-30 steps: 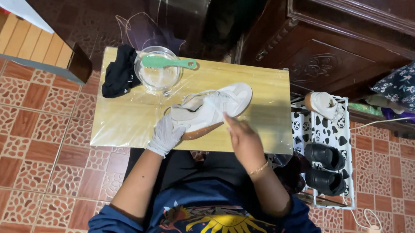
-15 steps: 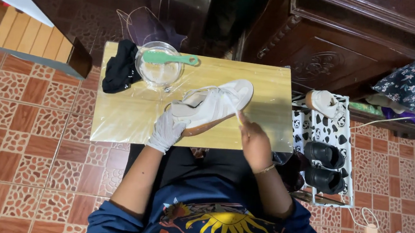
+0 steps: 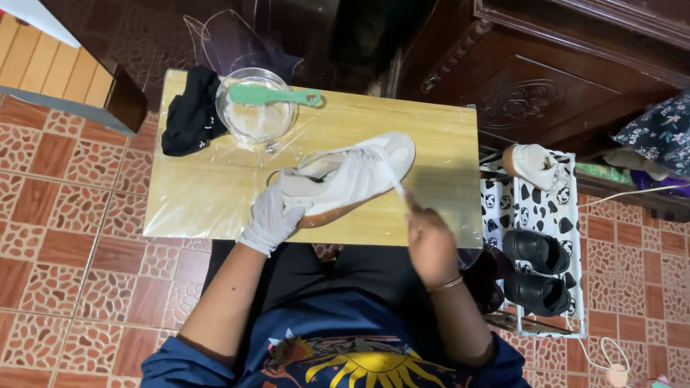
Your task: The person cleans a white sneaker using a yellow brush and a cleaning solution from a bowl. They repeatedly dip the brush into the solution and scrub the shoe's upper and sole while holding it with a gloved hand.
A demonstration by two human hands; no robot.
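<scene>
Nearest the person, at the table's [image 3: 197,199] front edge, the gloved left hand [image 3: 271,219] clasped the heel of a white shoe [image 3: 346,178], which lay tilted on the tabletop. Right of the shoe, the right hand [image 3: 430,240] pinched its lace [image 3: 394,179]. It looked light and soft-sided, best gripped at the stiffer heel. Beyond the shoe sat a glass bowl [image 3: 257,117].

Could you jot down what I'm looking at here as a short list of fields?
Left hand: gloved, gripping the heel of a white sneaker
Right hand: bare, pulling a white shoelace
Surface: small wooden table
Also on table: glass bowl with green brush across it, black cloth
Beside table: shoe rack with black shoes
</scene>
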